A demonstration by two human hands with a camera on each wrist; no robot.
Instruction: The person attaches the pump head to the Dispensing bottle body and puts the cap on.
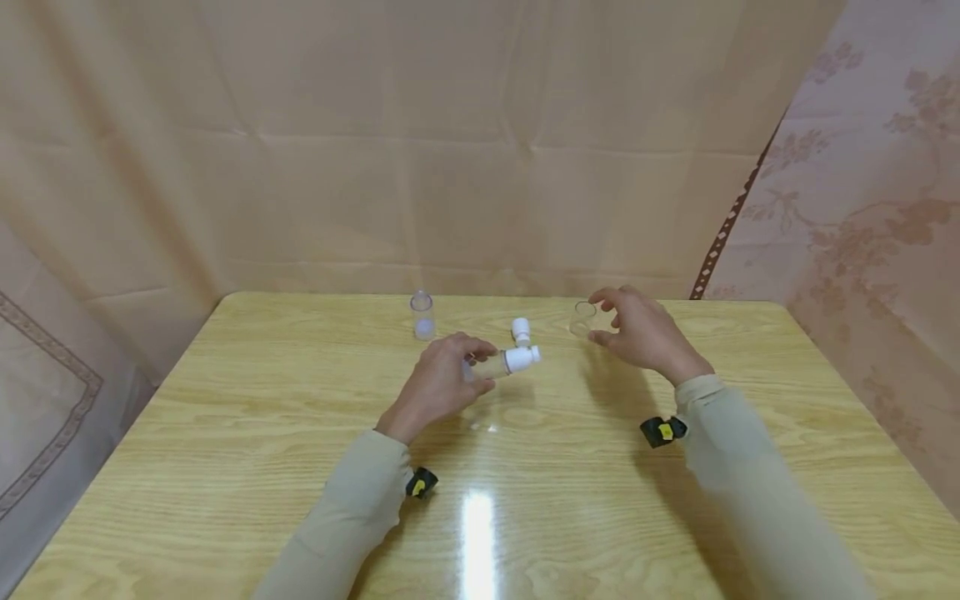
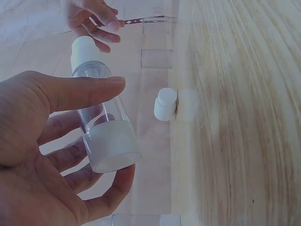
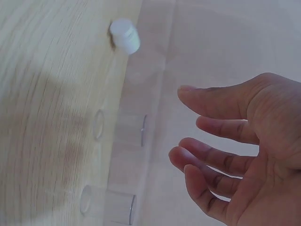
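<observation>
My left hand [image 1: 442, 375] grips a small clear pump bottle [image 2: 104, 113] above the table, thumb on one side and fingers on the other. The bottle has a white base and a white top [image 1: 519, 359], which points to the right in the head view. My right hand [image 1: 637, 329] is near the back right with fingers loosely bent and nothing between them. Close by its fingertips stands a clear open cylinder [image 1: 582, 320]. The right wrist view has two such cylinders on the table, a nearer one [image 3: 108, 205] and another one [image 3: 121, 128].
A small white pump top [image 1: 521, 327] stands on the wooden table [image 1: 300, 467] beyond the held bottle. Further left is a clear container [image 1: 422, 313] with a white piece low inside. A beige curtain [image 1: 450, 167] hangs behind the table's back edge.
</observation>
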